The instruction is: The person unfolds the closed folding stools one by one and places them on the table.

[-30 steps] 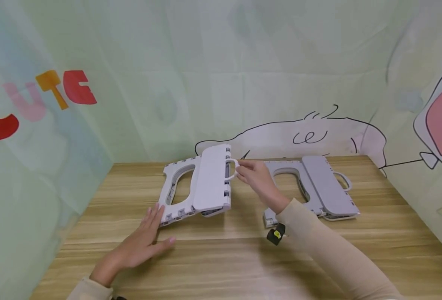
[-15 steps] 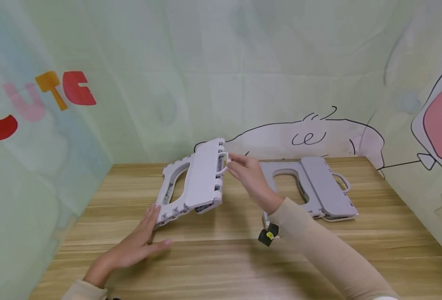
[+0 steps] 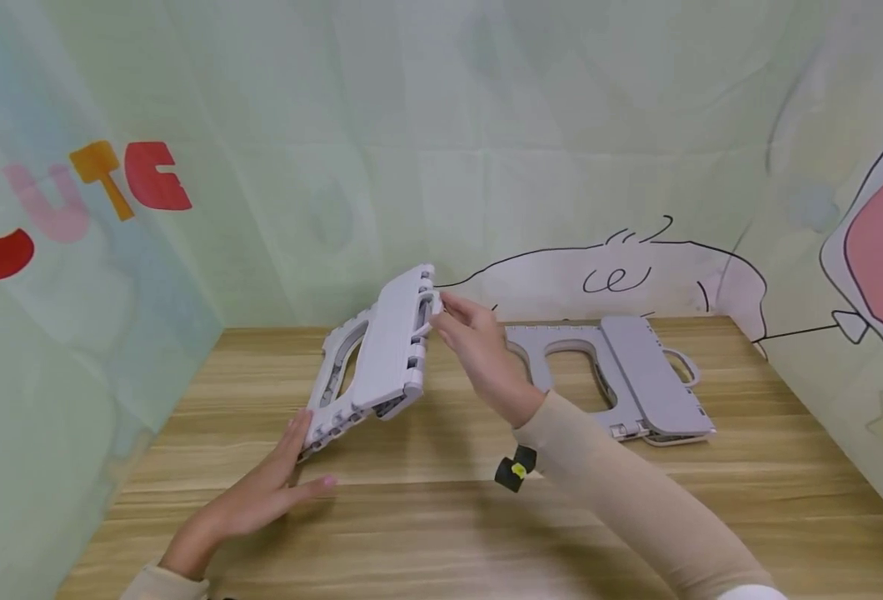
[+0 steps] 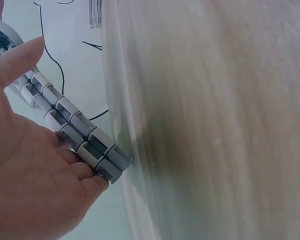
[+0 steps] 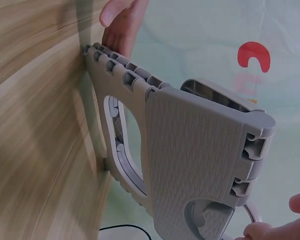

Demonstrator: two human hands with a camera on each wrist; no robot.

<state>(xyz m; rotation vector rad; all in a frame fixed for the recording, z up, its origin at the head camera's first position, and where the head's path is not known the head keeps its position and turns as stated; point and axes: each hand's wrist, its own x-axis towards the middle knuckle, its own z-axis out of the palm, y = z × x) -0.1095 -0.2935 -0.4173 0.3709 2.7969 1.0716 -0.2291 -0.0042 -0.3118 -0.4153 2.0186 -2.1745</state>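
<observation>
A folded light-grey step stool (image 3: pixel 389 350) tilts up off the table, its handle side raised and its leg end low at the left. My right hand (image 3: pixel 482 350) pinches the stool's loop handle (image 3: pixel 425 331) between thumb and fingers. Against the low leg end rests my left hand (image 3: pixel 257 492), fingers straight along the edge and thumb held apart. In the left wrist view, the fingers go behind the hinged leg edge (image 4: pixel 65 112). The right wrist view shows the stool's textured underside panel (image 5: pixel 192 145) and its oval leg opening.
A second folded grey step stool (image 3: pixel 644 375) lies flat on the wooden table (image 3: pixel 411 533) at the right, beyond the right forearm. Printed cloth walls (image 3: pixel 441 167) stand behind and at both sides. A small black-and-yellow piece (image 3: pixel 516 469) hangs by the right sleeve.
The stool's handle side has risen and swung left, so the stool stands steeper. My right hand went with it, up and left. The left hand shifted slightly left, still against the leg end.
</observation>
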